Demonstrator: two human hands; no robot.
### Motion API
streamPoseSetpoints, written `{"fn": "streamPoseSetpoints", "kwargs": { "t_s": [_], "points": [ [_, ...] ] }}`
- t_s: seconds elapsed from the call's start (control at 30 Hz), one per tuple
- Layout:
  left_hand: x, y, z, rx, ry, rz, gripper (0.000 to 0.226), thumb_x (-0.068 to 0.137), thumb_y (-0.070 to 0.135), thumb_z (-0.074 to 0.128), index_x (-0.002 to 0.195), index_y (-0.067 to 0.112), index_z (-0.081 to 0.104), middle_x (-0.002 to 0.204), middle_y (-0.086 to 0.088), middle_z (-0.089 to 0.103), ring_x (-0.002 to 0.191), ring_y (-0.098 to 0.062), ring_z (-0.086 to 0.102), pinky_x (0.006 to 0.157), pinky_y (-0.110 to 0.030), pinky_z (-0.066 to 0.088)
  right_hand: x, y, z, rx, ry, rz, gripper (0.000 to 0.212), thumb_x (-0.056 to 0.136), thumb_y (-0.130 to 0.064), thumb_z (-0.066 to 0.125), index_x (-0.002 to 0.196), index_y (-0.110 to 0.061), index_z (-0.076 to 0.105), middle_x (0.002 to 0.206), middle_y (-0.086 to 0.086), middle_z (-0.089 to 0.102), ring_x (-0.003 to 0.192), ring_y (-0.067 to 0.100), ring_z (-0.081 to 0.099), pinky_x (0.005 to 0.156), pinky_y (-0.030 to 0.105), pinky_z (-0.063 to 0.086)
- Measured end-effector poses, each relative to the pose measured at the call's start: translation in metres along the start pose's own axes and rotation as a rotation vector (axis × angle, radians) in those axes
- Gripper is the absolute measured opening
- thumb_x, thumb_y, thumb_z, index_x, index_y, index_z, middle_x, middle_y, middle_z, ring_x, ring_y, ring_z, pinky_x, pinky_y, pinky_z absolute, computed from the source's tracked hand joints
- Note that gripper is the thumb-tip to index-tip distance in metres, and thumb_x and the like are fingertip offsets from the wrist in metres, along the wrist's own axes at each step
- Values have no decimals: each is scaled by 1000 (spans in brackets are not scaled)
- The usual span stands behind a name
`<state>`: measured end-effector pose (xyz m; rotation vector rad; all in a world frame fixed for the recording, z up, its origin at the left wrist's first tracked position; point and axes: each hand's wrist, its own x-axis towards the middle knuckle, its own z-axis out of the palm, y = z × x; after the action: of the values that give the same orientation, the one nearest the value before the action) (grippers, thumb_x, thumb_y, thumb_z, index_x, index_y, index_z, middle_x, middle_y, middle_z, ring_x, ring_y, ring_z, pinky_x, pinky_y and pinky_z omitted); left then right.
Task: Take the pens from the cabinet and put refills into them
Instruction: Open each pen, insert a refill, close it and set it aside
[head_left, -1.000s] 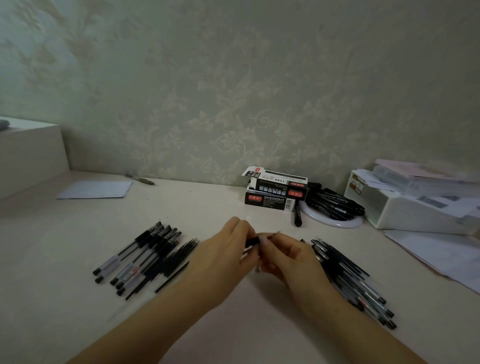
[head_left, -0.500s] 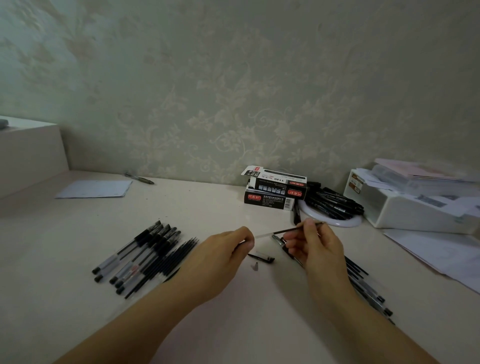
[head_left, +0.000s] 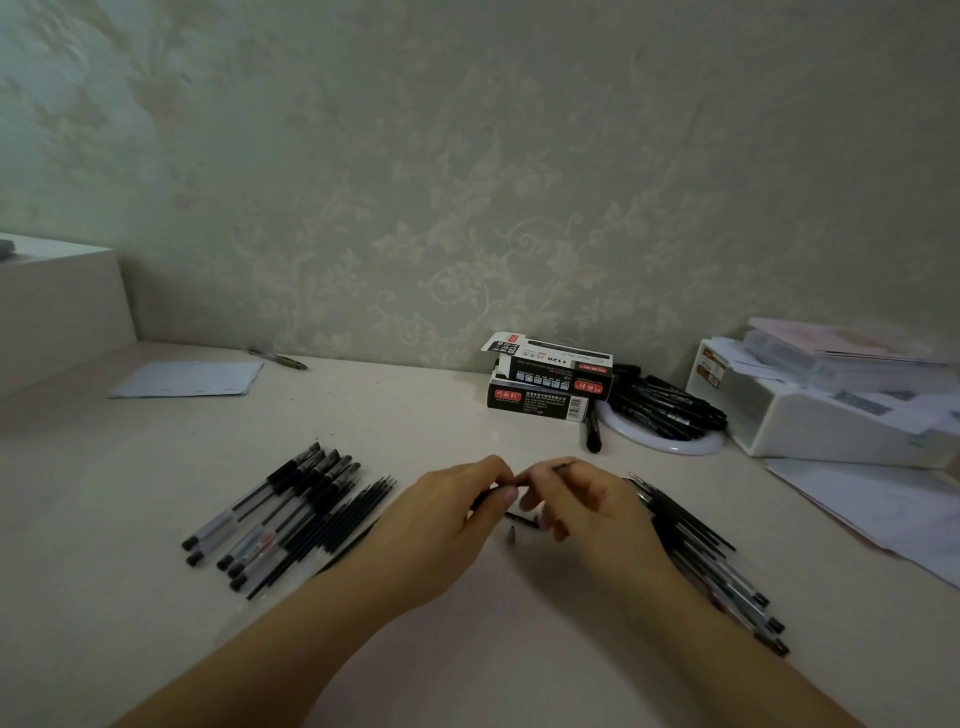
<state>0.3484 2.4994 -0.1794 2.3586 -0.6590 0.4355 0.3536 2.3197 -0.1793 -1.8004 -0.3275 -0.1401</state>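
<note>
My left hand (head_left: 447, 514) and my right hand (head_left: 587, 504) meet over the middle of the desk. The left hand grips a pen barrel that its fingers mostly hide. The right hand pinches a thin dark refill (head_left: 563, 466) whose end shows above the fingers. Under the hands lie a black pen cap (head_left: 522, 518) and a small pen tip piece (head_left: 511, 534). A row of pens with a bundle of dark refills (head_left: 291, 514) lies to the left. Another pile of pens (head_left: 711, 561) lies to the right, partly under my right forearm.
Two stacked black pen boxes (head_left: 545, 384) stand by the wall. A white round tray with black markers (head_left: 665, 410) is beside them, then a white container with papers (head_left: 821, 410). A paper sheet (head_left: 187, 379) and a lone pen (head_left: 278, 358) lie far left.
The hands drew apart, the right pulling a refill out and a cap and tip landing on the desk. Now the hands have come back together with the refill at the barrel.
</note>
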Motion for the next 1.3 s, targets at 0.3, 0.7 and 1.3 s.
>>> {"fn": "streamPoseSetpoints", "kwargs": {
  "t_s": [0.3,0.7,1.3],
  "points": [
    [1,-7,0,26,80,-42,17,99,37,44,90,26,53,60,13,48,65,1,48,56,-17,35,-4,5,2,-656,-85,-226,20,87,-36,70,105,-28,72,90,-12,60,76,2,54,71,11,43],
    [0,-11,3,86,-15,-29,12,99,40,42,96,34,53,84,12,59,74,-7,54,68,-33,49,4,7,-8,-48,131,-42,3,89,-16,69,87,-18,70,78,-2,74,70,6,68,67,14,51],
    [1,-2,3,89,-9,84,12,98,28,48,102,25,59,93,16,60,82,0,47,73,-13,37,0,13,-2,-311,-24,-102,31,94,-46,54,74,-26,67,71,-6,69,65,5,62,63,17,49]
  ]
}}
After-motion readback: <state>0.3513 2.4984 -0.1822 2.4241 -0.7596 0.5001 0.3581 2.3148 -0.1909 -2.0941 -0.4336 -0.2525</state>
